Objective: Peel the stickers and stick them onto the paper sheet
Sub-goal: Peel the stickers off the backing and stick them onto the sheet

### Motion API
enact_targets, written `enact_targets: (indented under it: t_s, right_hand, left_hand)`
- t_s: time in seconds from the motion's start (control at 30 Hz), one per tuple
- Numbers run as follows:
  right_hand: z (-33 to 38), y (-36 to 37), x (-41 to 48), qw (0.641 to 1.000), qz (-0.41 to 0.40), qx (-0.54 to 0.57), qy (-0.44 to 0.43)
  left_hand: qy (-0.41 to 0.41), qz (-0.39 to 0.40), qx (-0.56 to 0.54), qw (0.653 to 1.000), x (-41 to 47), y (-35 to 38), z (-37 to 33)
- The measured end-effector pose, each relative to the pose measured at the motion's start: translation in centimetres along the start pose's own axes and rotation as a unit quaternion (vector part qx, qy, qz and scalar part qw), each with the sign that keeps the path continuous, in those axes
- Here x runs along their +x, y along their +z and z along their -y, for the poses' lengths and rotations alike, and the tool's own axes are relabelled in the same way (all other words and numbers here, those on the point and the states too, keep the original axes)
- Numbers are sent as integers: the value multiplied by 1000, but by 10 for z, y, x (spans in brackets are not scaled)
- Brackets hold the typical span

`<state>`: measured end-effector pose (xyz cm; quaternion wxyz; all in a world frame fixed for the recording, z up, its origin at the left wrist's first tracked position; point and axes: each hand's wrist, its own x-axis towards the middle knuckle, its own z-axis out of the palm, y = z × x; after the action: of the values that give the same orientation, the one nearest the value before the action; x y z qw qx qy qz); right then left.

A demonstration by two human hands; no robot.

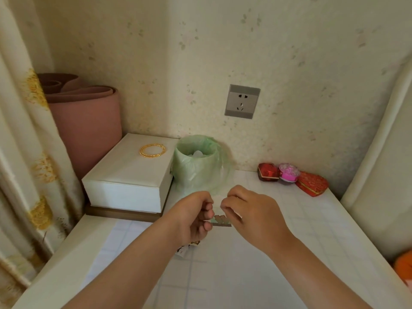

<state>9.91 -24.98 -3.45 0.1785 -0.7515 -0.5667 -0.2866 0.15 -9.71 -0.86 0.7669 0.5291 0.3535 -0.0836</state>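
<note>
Both my hands are raised over the white checked tabletop (278, 241). My left hand (191, 216) grips one edge of a small sticker sheet (220, 220) with curled fingers. My right hand (252, 210) pinches at the top of the same sheet with thumb and forefinger. The sheet is mostly hidden between the hands; only a greenish strip with small shapes shows. A pale paper sheet (113, 244) lies flat on the table at the left, under my left forearm. A small printed sticker scrap (186, 249) lies below my left hand.
A green-lined bin (197, 166) stands just behind my hands. A white box (131, 172) with a gold bangle (152, 150) sits at the back left, beside a rolled pink mat (87, 121). Red heart boxes (312, 183) lie at the back right. A curtain (26, 152) hangs at left.
</note>
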Motion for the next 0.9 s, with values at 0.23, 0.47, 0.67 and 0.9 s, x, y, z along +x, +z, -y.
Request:
enact_targets:
  t_s: [0.23,0.47,0.67,0.9]
  right_hand:
    - [-7,-4,-8,873,-14,279,399]
    - [-15,-14,-10,582,27,560,589]
    - [-17,-14,-12,594,51,553,582]
    - [-22,-5,-16,811,42,292,505]
  left_hand:
    - [54,6,-57,997,4,13,-3]
    - [175,-64,123,975,10,27,14]
    - [194,-75,124,970,17,30,17]
    - [292,-119,345,884,33,19,15]
